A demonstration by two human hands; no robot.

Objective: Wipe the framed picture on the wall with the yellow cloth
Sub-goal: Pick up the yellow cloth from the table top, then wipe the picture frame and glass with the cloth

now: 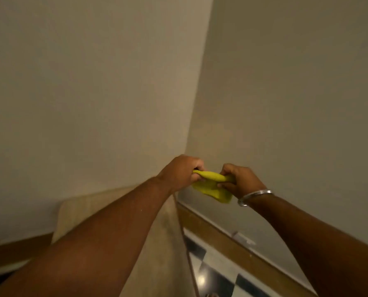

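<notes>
Gripping the yellow cloth (214, 185) between both hands in front of a wall corner.

The left hand (179, 171) clenches the cloth's left end and the right hand (237, 181) pinches its right end, so the cloth stretches between them and sags just below the right hand's fingers. A metal bangle (253, 197) circles the right wrist. Below the hands stands a beige chair back (114, 202).

bare beige walls (93, 82), checkered floor (211, 273)
</notes>
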